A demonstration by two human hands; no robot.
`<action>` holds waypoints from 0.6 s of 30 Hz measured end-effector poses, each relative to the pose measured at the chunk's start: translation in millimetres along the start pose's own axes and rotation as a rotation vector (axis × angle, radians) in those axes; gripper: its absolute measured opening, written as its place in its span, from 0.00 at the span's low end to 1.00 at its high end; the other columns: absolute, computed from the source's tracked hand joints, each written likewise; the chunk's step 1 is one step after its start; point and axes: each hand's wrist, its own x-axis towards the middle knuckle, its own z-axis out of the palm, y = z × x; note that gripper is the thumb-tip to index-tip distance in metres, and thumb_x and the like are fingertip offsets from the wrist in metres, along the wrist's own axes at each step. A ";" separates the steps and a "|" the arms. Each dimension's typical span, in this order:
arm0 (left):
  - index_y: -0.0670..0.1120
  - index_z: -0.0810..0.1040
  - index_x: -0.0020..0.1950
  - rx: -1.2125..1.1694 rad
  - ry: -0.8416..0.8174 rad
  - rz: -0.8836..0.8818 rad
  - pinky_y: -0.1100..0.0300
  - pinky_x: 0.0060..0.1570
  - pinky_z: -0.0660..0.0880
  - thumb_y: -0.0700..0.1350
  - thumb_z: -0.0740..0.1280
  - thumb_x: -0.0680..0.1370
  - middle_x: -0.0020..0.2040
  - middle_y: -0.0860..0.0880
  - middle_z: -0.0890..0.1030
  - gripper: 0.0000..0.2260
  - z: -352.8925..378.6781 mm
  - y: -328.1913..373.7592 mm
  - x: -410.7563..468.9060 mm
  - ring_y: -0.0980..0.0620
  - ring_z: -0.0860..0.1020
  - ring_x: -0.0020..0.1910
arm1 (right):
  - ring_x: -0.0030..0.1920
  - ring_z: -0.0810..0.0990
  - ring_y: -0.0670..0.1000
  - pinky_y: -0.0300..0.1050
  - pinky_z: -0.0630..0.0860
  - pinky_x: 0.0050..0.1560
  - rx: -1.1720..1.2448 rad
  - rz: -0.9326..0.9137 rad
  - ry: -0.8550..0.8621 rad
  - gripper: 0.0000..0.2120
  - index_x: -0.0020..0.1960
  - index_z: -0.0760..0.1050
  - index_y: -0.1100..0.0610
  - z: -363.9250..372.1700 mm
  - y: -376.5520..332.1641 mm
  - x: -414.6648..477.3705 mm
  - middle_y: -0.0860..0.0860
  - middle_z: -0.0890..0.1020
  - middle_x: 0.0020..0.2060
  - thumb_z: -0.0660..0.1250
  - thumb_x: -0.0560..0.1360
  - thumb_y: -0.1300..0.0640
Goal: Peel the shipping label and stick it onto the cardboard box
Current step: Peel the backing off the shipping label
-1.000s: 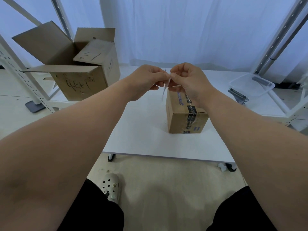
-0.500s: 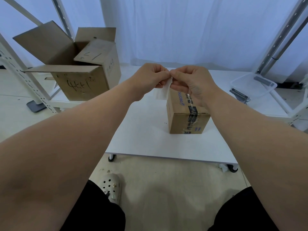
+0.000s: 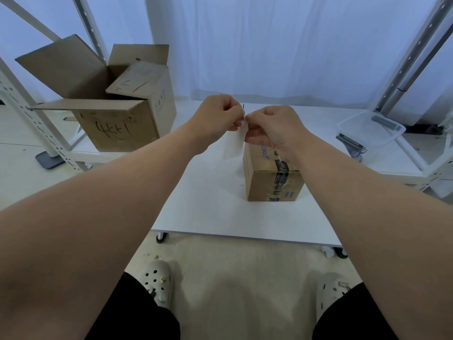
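Observation:
A small sealed cardboard box point(image 3: 272, 179) with dark tape and blue print stands on the white table point(image 3: 208, 204). Above its far left corner my left hand point(image 3: 215, 119) and my right hand point(image 3: 272, 126) meet, fingertips pinched together on the top edge of a white shipping label point(image 3: 234, 143). The label hangs down between the hands, pale and hard to tell from the table behind it. My right hand hides the box's far top. Whether label and backing have come apart cannot be told.
A large open cardboard box point(image 3: 115, 114) with handwriting sits on a low shelf at the left. A clear plastic tray point(image 3: 372, 130) rests on the right shelf beside a metal rack upright point(image 3: 407, 62). White curtains hang behind. My feet in clogs stand below the table's near edge.
The label went from edge-on to hanging broad and flat between my fingertips, now longer below them. Both hands stayed pinched together above the box's far corner.

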 end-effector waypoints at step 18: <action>0.42 0.79 0.42 -0.074 -0.141 -0.133 0.64 0.43 0.79 0.43 0.70 0.75 0.40 0.46 0.81 0.05 -10.8 -8.2 -0.4 0.55 0.81 0.38 | 0.43 0.82 0.51 0.45 0.81 0.49 0.018 0.010 0.015 0.05 0.49 0.78 0.63 3.9 7.0 9.7 0.55 0.83 0.42 0.66 0.76 0.62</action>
